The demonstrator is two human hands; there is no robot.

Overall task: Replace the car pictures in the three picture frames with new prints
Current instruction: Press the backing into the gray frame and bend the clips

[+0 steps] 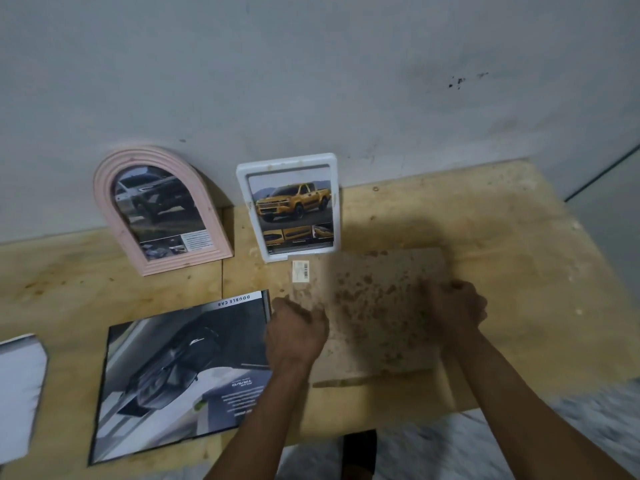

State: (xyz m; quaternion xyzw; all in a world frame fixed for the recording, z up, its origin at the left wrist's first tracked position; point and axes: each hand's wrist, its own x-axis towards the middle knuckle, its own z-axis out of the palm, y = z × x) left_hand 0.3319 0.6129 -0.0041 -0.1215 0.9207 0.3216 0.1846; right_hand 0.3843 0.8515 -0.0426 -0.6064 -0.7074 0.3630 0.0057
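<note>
A large picture frame (374,306) lies face down on the plywood table (519,271), its stained brown backing board up, with a barcode sticker (300,270) at its far left corner. My left hand (296,329) grips its left edge with curled fingers. At the right edge my right hand (457,308) does the same. A pink arched frame (104,209) with a grey truck picture leans on the wall. Beside it leans a white rectangular frame (242,202) holding a yellow pickup print. A large dark car print (166,375) lies flat to the left of my left hand.
A white sheet or stack of paper (19,393) lies at the table's left edge. The grey wall (311,81) rises behind the table. The front table edge runs just below my forearms, with mottled floor (606,420) beyond it.
</note>
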